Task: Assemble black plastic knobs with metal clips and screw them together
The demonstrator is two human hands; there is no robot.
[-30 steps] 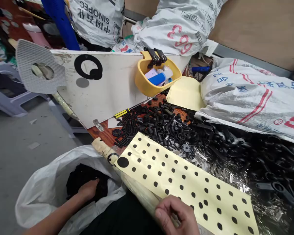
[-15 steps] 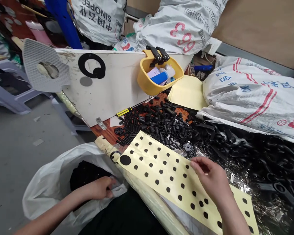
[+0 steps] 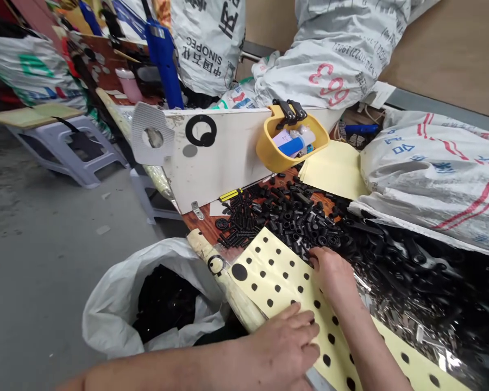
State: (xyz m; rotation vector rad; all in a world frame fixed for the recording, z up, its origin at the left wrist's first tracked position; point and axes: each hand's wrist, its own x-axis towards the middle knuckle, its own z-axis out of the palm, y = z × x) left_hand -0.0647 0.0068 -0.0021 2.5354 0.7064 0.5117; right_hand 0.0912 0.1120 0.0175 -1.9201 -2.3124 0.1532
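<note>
Dotted yellow sheet (image 3: pixel 277 288), under left hand (image 3: pixel 285 342), right hand (image 3: pixel 334 277) at edge

Matt paper sheet (image 3: pixel 287 290) — glossy black plastic parts (image 3: pixel 297 217)

Reaching room runs far over the dotted yellow sheet (image 3: pixel 277 282) until the upright white board (image 3: pixel 215 157) and its hanging yellow caddy (image 3: pixel 291 144) block it. Heaped black plastic parts (image 3: pixel 415 271) crowd the right; a white plastic sack (image 3: pixel 106 320) bulges near left.
</note>
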